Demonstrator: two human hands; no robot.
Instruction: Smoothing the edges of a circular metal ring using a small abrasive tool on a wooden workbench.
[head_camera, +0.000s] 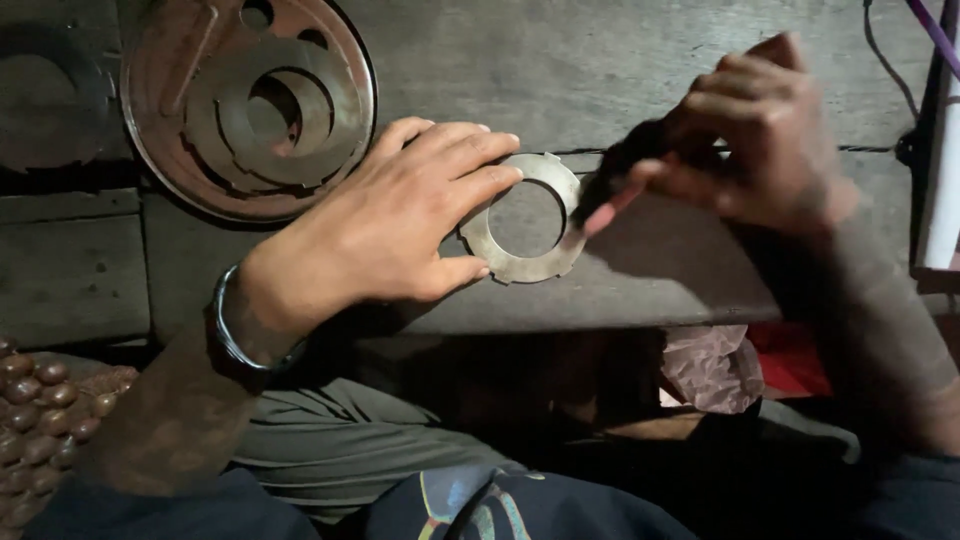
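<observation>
Small repair workshop. Rough, grimy wooden workbench (650, 280); shallow round metal pan (160, 150) holding stacked steel ring plates (290, 130); another notched metal ring (525, 232) flat on bench; cables (900, 90) at right edge; dim lighting.

crumpled pink plastic bag (712, 368) — below bench edge, red packet (795, 360) beside it

My left hand (400, 215) pressed a flat metal ring (524, 218) to the wooden bench (650, 270), while my right hand (760, 130) held a brush (610, 195) against the ring's edge. A round tray (250, 105) of rings lay nearby.
</observation>
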